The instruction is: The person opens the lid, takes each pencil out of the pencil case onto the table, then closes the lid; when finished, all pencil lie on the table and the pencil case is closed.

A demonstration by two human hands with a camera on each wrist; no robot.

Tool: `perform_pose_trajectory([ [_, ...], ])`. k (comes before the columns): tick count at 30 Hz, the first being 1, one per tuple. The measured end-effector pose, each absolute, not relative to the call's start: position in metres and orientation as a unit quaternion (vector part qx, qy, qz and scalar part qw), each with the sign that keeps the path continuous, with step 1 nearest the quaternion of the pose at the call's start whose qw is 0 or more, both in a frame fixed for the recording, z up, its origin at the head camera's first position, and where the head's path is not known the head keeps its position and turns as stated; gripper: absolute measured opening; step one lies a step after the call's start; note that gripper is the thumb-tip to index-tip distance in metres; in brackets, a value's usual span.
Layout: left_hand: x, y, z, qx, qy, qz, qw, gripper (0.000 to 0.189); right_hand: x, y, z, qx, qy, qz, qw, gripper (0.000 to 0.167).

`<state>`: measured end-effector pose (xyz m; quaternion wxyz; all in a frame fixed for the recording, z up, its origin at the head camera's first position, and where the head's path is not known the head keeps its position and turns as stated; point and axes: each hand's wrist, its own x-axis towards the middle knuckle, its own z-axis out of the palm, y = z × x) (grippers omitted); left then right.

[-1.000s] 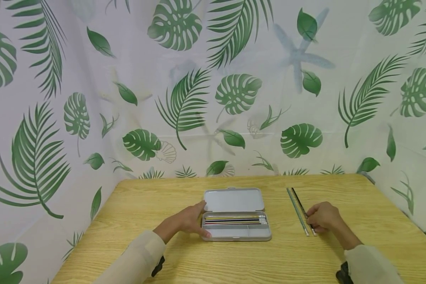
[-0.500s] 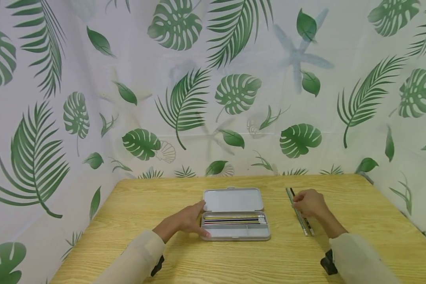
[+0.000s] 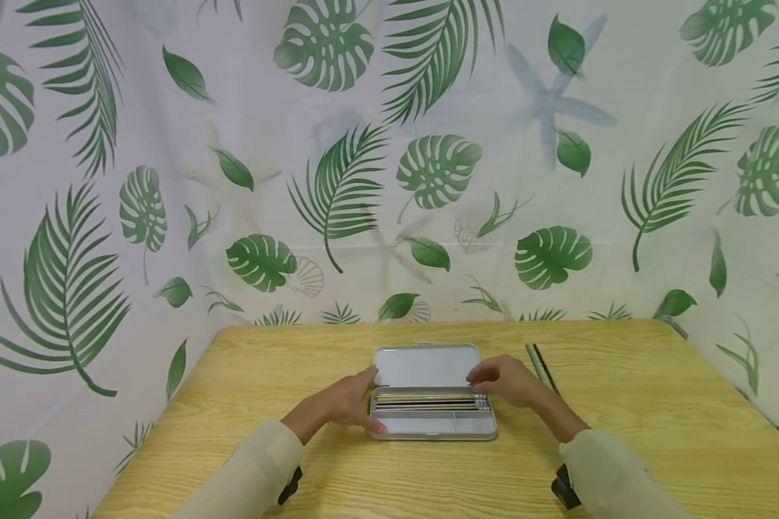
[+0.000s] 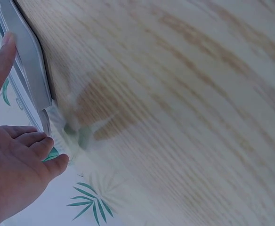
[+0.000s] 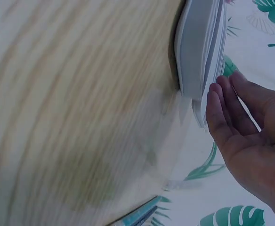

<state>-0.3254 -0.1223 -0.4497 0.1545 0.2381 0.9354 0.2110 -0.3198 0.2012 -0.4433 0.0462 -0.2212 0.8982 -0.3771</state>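
An open grey-white pencil case [image 3: 428, 435] lies on the table, its lid [image 3: 422, 366] folded back. Several pencils [image 3: 422, 404] lie lengthwise in its rear compartment. My left hand [image 3: 344, 404] spans the case's left end, thumb on the front corner and fingers near the lid. In the left wrist view the thumb reaches along the case's side, the other fingers loosely bent. My right hand [image 3: 509, 378] is at the right end, fingertips [image 5: 216, 92] by the lid's edge, with nothing visible between them. Behind it lie a blue pencil [image 3: 534, 357] and a black pencil [image 3: 542, 360], partly hidden.
The case stands on a wood-grain table [image 3: 266, 360]. A divider [image 3: 454, 420] splits its front compartment. Behind and beside the table hangs a white sheet with green leaf prints [image 3: 363, 288].
My right hand has moved left from the two loose pencils to the case's right end. Both pencils still lie on the table. My left hand stays at the case.
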Motion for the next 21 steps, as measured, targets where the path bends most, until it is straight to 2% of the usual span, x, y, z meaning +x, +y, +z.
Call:
perform_pose_trajectory([
  [8,-0.326,-0.123,-0.450,0.240,0.935,0.213,0.155,0.119,-0.317,0.185,-0.445,-0.255,0.882,-0.376,0.123,0.018],
  [21,-0.324,-0.123,-0.449,0.233,0.935,0.215,0.157,0.119,-0.319,0.171,-0.450,-0.283,0.884,-0.351,0.122,0.011],
])
